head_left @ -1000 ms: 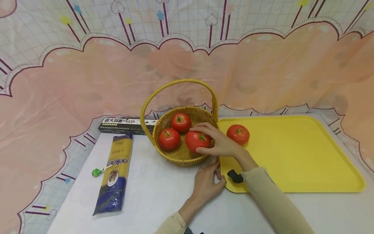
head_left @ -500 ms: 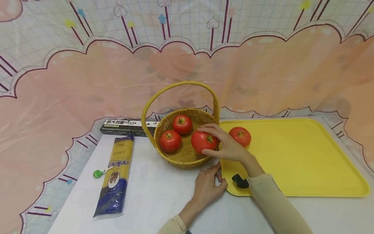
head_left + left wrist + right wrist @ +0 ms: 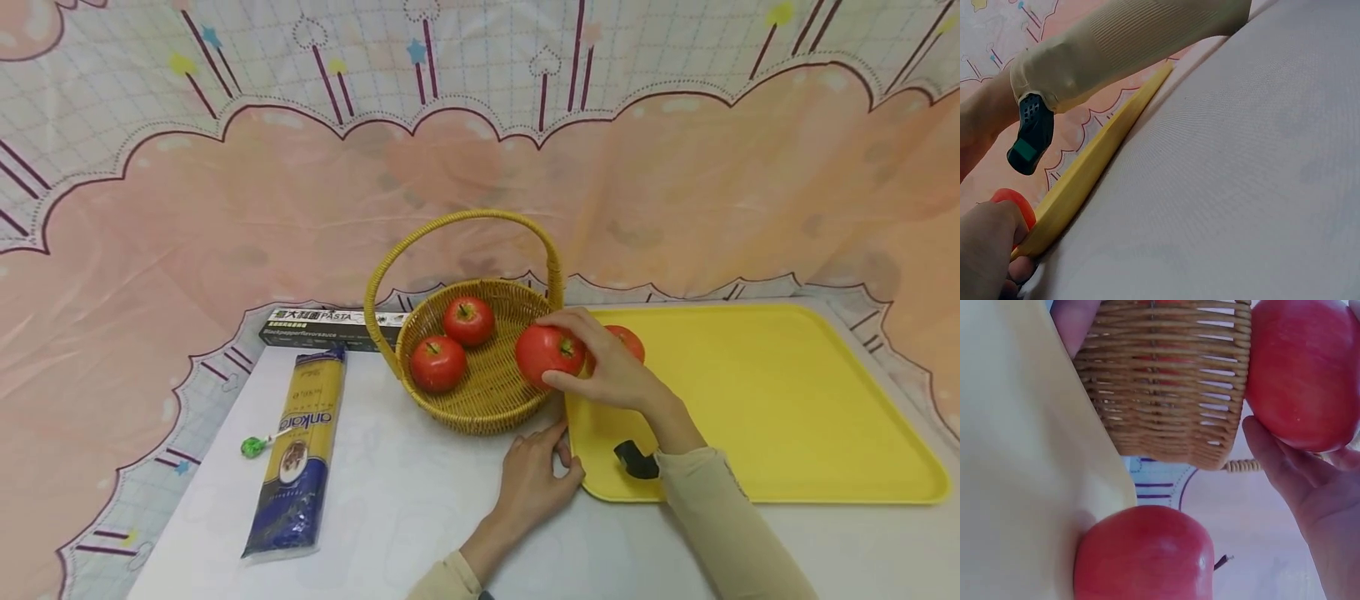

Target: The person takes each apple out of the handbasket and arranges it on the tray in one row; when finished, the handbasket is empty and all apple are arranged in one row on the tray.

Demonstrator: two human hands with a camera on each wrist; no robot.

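Apple (image 3: 546, 354) hangs by the rim of the basket (image 3: 480, 423), tray (image 3: 772, 400) side, clamped in the right hand (image 3: 611, 371); the left hand (image 3: 536, 477) pinches the tray's edge. From here, it looks like a pass over the rim, calling next for clearance.

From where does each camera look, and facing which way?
Head: head-worn, facing forward and down at basket and yellow tray; left hand and right hand show.
Left wrist: on that wrist, looking along tray's edge; left hand, right arm.
Right wrist: likewise, facing basket and held apple; right hand, part of left hand.
Head and right wrist share basket and held apple.
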